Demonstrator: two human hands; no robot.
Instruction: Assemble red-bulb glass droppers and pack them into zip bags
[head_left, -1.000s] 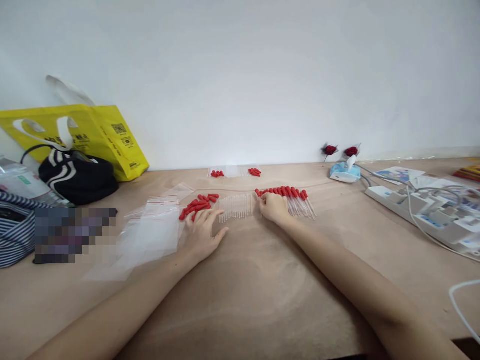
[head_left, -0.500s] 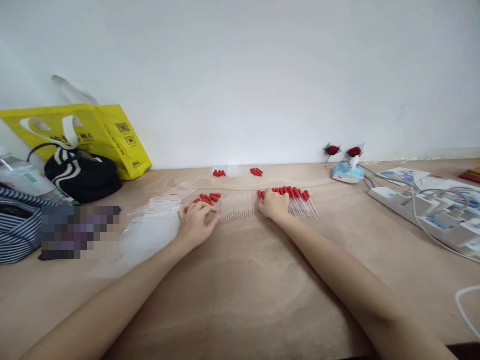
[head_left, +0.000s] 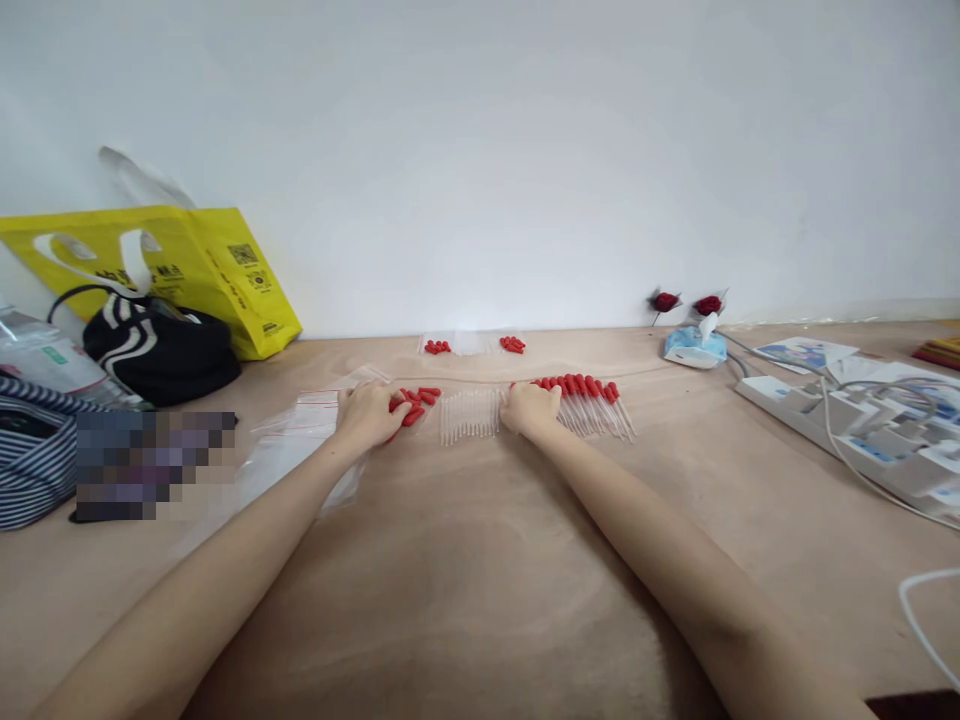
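Observation:
Several loose red caps lie beside my left hand, whose thumb touches one of them. Its fingers are bent over the caps and the edge of the clear plastic bags. My right hand is closed at the right end of a row of thin clear tubes; what its fingertips hold is hidden. To its right, a row of clear tubes with red caps lies fanned on the wooden table.
Near the wall lies a clear bag with red caps at both ends. A yellow bag, black pouch and striped bag stand left. Tissues and a power strip lie right.
My left hand has moved left, uncovering more red caps. My right hand has shifted left from the capped tubes to the end of the uncapped row.

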